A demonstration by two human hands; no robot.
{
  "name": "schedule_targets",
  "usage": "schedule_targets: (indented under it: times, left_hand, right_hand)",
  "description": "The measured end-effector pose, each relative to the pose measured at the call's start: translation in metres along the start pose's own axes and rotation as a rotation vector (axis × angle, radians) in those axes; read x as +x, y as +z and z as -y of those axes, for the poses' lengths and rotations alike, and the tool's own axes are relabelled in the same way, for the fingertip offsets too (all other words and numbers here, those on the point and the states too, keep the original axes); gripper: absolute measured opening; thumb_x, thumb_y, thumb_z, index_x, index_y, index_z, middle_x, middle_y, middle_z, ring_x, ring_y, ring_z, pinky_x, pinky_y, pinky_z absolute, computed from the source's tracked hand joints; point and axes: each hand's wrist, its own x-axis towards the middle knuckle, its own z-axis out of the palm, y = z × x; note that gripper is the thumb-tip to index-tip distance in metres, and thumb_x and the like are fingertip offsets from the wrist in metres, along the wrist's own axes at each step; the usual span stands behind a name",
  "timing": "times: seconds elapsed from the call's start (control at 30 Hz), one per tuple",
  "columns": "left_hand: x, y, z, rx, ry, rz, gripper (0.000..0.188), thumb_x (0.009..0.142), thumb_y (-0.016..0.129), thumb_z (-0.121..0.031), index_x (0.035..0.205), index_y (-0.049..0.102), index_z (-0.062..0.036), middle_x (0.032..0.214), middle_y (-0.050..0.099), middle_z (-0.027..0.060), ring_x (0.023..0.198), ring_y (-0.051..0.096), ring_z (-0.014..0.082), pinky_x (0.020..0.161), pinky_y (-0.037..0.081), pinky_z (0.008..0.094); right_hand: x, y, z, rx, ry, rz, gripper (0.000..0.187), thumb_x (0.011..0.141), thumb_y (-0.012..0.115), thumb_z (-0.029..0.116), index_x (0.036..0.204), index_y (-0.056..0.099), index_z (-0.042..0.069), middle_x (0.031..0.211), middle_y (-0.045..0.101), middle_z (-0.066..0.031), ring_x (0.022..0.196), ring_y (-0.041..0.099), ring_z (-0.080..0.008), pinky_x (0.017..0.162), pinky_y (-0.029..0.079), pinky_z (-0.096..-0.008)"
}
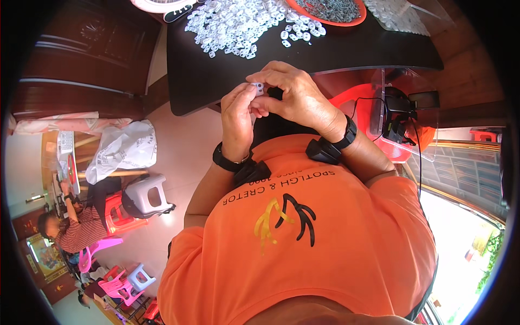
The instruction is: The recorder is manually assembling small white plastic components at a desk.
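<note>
In front of my chest, near the table's close edge, both hands meet around a small white plastic piece with two dark holes point(259, 87). My left hand point(237, 119) pinches it between thumb and fingers. From the other side, the fingers of my right hand point(298, 96) close on the same piece, thumb below and index finger above. Whether a screw is also between the fingers I cannot make out. Beyond my hands, a heap of similar white pieces point(233, 27) lies on the dark table point(200, 76).
An orange-red bowl point(337, 23) of small grey metal screws or nails stands at the far edge, beside a clear bag of white pieces point(398, 19). Right of me are a red basin point(352, 100) and black device with cables point(400, 116). Stools point(149, 195) and other people point(81, 230) are left.
</note>
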Motion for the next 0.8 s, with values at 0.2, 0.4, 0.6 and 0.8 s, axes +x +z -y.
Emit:
schedule_targets:
  times: [0.2, 0.4, 0.6, 0.8]
  left_hand:
    - [0.0003, -0.0035, 0.0045, -0.047, 0.045, 0.061, 0.032, 0.093, 0.044, -0.025, 0.087, 0.060, 0.0017, 0.069, 0.063, 0.0076, 0.059, 0.056, 0.0124, 0.057, 0.042, 0.0242]
    - [-0.0028, 0.0004, 0.0008, -0.046, 0.046, 0.021, 0.035, 0.095, 0.038, -0.026, 0.085, 0.056, 0.0022, 0.071, 0.063, 0.0132, 0.061, 0.055, 0.0165, 0.061, 0.039, 0.0268]
    - [-0.0062, -0.0019, 0.0021, -0.032, 0.087, 0.022, 0.032, 0.093, 0.045, -0.024, 0.085, 0.061, 0.0031, 0.066, 0.058, 0.0060, 0.056, 0.053, 0.0116, 0.054, 0.041, 0.0232]
    - [-0.0062, -0.0003, 0.0019, 0.002, 0.109, 0.001, 0.032, 0.092, 0.046, -0.024, 0.080, 0.061, 0.0021, 0.060, 0.056, 0.0048, 0.051, 0.049, 0.0109, 0.050, 0.039, 0.0229]
  right_hand:
    - [-0.0014, 0.0038, -0.0013, -0.182, -0.133, -0.063, 0.034, 0.072, 0.075, 0.011, 0.103, 0.065, 0.001, 0.084, 0.065, -0.0115, 0.074, 0.065, -0.0265, 0.064, 0.053, -0.0329]
    - [-0.0027, 0.0040, -0.0007, -0.159, -0.185, -0.058, 0.032, 0.074, 0.074, 0.014, 0.102, 0.064, 0.002, 0.082, 0.066, -0.0119, 0.075, 0.065, -0.0278, 0.064, 0.053, -0.0333]
    - [-0.0042, 0.0043, -0.0016, -0.110, -0.186, -0.041, 0.028, 0.076, 0.073, 0.012, 0.100, 0.063, 0.003, 0.078, 0.065, -0.0104, 0.071, 0.065, -0.0272, 0.061, 0.053, -0.0329]
    - [-0.0043, 0.0031, -0.0027, -0.084, -0.200, -0.028, 0.023, 0.079, 0.070, 0.010, 0.099, 0.063, 0.003, 0.075, 0.065, -0.0093, 0.067, 0.065, -0.0270, 0.058, 0.052, -0.0322]
